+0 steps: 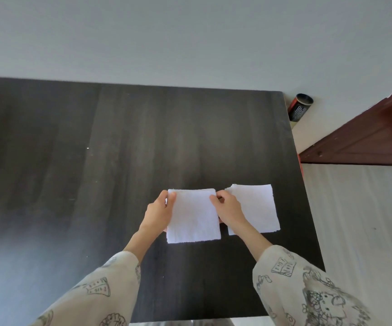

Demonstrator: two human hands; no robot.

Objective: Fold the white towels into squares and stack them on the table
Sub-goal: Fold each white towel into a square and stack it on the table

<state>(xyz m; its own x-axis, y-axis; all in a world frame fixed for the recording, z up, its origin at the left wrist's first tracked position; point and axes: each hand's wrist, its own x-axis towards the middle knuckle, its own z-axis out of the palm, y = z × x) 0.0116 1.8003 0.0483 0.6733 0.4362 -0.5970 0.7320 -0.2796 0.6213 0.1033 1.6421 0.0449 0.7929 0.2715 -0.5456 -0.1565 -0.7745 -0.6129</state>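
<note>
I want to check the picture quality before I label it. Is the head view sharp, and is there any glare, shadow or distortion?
Head view: the white towels, one held and one lying flat, are bright but mostly sharp; the dark table shows a soft sheen and faint shadows beyond the towels; the wide angle bends the table edges and stretches the sleeves; the can and wooden door look slightly soft.

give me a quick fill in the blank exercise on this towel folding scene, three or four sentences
1. Both hands hold the ____ of the two folded towels, the left hand and right hand gripping the held towel.
2. The other towel lies flat on the ____ table.
3. The two towels lie side by side, not yet ____.
4. The can stands on the ____, beyond the table's far right corner.

Missing words: left; dark; stacked; floor
</note>
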